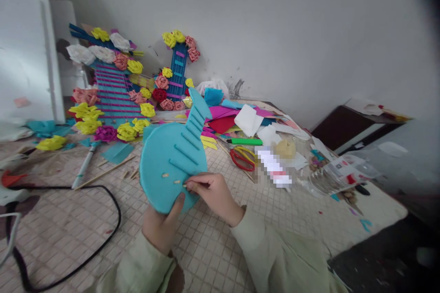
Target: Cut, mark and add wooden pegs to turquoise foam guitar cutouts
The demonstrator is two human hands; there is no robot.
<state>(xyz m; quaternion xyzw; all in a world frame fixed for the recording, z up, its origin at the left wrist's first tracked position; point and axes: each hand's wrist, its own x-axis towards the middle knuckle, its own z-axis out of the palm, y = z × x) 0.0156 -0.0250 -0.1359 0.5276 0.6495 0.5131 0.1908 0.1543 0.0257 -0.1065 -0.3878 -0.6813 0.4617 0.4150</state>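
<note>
A turquoise paper-covered craft piece (160, 149), with a round body and a narrow neck, is tilted up above the table. Rolled turquoise strips cross its neck and upper body in a row. My left hand (161, 226) grips its lower edge, thumb on the front face. Two short pale wooden stick pieces (177, 182) lie on the lower body. Close beside them, my right hand (218, 194) pinches another small stick piece (184, 186) against the surface. Several similar stick pieces (132, 174) rest on the table to the left.
Flower-decorated craft pieces (113, 87) lean on the wall at the back left. Scissors (244, 159), a green cutter (245, 141) and paper scraps lie to the right, with a clear plastic container (338, 174) beyond. A black cable (118, 210) loops at left.
</note>
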